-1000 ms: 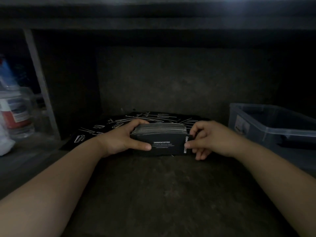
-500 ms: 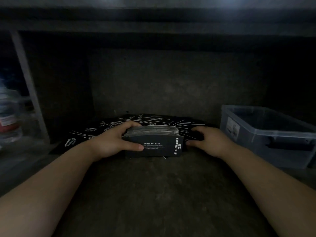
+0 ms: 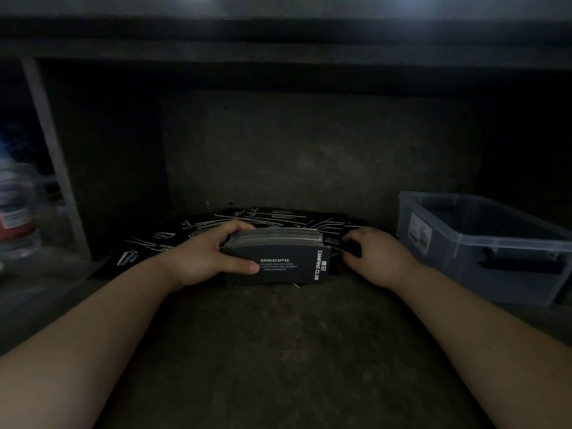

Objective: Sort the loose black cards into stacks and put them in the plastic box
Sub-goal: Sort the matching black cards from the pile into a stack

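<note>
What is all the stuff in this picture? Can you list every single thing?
stack of cards: one, black with white print, centre, standing on edge
loose cards: many, black with white print, spread behind and beside the stack
plastic box: one, clear greyish, on the right, open top
bottles: count unclear (blurred), whitish with a red band, far left
post: one, pale grey, upright on the left
shelf: one, dark, beneath the cards and the box
left hand: one, grips the stack of cards, thumb across its front
right hand: one, fingertips at the loose cards right of the stack; grip unclear
</note>
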{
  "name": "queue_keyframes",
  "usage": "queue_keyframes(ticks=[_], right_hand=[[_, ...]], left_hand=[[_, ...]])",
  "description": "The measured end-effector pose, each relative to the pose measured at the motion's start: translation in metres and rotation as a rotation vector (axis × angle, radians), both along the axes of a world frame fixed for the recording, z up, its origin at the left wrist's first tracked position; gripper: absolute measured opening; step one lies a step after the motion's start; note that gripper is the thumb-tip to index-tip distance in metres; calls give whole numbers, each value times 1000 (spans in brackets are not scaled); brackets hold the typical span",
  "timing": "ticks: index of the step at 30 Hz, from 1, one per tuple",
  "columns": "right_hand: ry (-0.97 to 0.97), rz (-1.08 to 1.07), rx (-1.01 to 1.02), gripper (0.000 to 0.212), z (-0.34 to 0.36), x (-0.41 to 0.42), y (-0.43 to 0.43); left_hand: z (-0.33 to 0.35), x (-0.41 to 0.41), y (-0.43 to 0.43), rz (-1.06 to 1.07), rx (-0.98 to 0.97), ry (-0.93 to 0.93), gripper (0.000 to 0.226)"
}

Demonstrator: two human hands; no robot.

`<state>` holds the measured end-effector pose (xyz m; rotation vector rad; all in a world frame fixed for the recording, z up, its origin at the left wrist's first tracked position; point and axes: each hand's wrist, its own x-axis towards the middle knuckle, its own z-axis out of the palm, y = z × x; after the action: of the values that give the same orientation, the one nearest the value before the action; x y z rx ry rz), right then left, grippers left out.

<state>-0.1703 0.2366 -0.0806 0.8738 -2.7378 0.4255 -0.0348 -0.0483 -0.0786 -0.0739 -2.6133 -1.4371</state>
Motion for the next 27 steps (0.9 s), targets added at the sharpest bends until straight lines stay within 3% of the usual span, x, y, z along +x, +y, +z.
queue_keyframes(ticks=[4,9,13,24,27], right_hand=[[-66,2,20,48,0,6,-2],[27,26,-6,48,2,9,-2],[-104,64,41,56,2,10,-4],[42,-14,-60,26,10,0,4],[-9,-131,-3,35,8,-3,9]], left_hand=[[2,2,4,-9,12,4,58],[2,1,3,-16,17,8,64],[1,-2,0,-28,12,-3,60],[0,-2,0,-11,4,14,62],[0,-3,-1,-17,-1,3,65]])
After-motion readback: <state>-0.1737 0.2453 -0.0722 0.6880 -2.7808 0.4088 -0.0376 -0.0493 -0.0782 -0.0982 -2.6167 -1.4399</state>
